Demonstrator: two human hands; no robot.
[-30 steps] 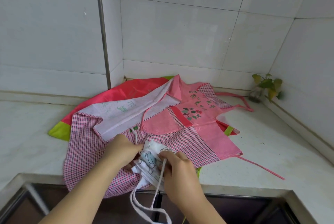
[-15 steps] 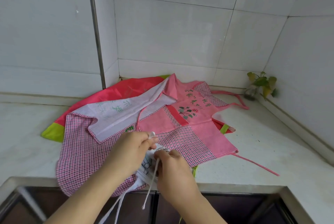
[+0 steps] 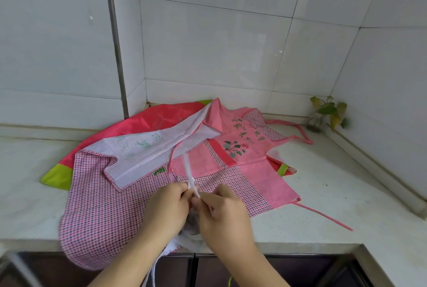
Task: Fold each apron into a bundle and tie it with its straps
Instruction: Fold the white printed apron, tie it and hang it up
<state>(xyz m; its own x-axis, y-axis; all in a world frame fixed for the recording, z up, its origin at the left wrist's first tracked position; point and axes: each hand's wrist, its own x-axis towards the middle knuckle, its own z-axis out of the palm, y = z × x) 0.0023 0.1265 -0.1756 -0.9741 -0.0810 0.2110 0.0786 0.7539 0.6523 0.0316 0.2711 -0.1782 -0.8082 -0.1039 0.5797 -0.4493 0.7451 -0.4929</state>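
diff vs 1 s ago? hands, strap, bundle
Both hands have closed together over the white bundle, now mostly hidden. The left hand and right hand each pinch the white strap, whose end was pulled up from hanging over the counter edge and now points away. The pile of pink aprons and the plant are unchanged.

pink checked apron [image 3: 104, 205] over a red apron [image 3: 147, 120] with lime trim, white strap [image 3: 188, 171].

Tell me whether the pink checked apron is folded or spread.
Spread: the pink checked apron lies open across the counter, one corner flipped back.
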